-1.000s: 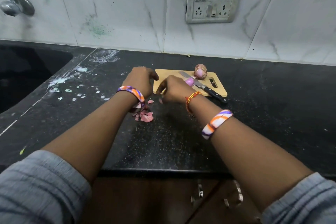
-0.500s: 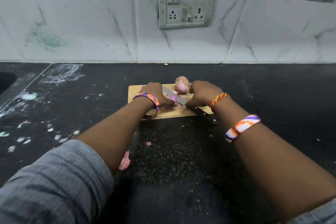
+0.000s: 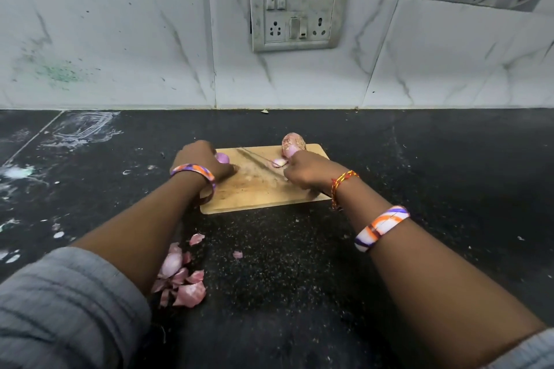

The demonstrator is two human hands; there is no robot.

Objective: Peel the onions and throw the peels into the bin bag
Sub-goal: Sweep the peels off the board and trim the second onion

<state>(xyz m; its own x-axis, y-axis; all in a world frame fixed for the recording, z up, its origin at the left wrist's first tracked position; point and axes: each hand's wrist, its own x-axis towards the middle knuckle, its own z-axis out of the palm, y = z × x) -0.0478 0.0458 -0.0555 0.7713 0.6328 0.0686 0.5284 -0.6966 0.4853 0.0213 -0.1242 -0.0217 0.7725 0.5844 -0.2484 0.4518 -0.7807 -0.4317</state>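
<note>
Left hand [image 3: 201,162] fingers curl round a peeled onion [image 3: 222,157] on the board [image 3: 254,198]. Right hand [image 3: 302,172] grips the knife [image 3: 257,160]. Another onion [image 3: 293,143], skin on, at board's back edge. Peels [image 3: 183,278] lie on table [image 3: 449,174], unbinned; bag not in view.

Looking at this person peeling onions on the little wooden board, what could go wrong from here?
The blurred knife blade lies between the left hand and right hand, near the fingers; a slip could cut. The unpeeled pink onion sits at the wooden cutting board far edge and might roll off. The pink onion peels lie loose on the black countertop; no bin bag is in view.
</note>
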